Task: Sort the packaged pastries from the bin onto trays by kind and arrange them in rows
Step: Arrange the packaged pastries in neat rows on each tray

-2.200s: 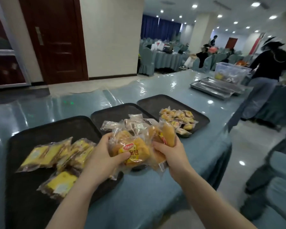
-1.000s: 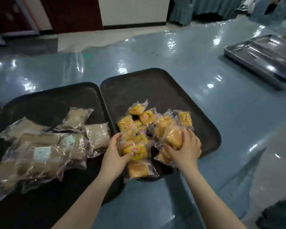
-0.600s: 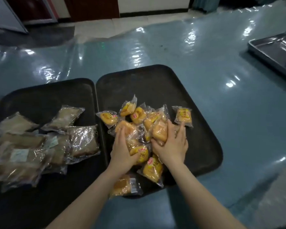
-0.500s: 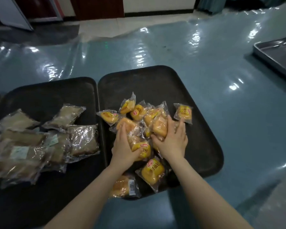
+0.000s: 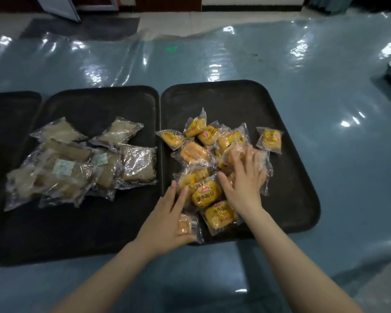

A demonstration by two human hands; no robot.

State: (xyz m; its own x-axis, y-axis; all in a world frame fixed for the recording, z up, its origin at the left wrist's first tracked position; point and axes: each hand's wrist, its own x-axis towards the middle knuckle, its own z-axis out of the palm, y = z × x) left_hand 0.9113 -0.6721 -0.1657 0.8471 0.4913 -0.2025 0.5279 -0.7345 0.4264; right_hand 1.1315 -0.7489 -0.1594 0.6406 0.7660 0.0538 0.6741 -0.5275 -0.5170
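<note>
Fingers of the right hand [image 5: 246, 181] lie spread and nearly straight, pressing flat on the heap of yellow bun packets [image 5: 207, 194] that covers the near half of the right black tray [image 5: 287, 177]. At that tray's near left corner the left hand [image 5: 167, 219] lies open too, fingers on the heap's edge, thumb under one packet [image 5: 185, 224]. Left of this tray, the middle tray [image 5: 77, 231] carries pale brown pastry packets [image 5: 77, 163]

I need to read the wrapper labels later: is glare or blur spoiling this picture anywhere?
Head view: bright glare streaks the shiny table cover; the clear wrappers on the brown pastries glint, hiding detail; the right hand is slightly motion-blurred; labels on the yellow buns near the left hand stay readable.
</note>
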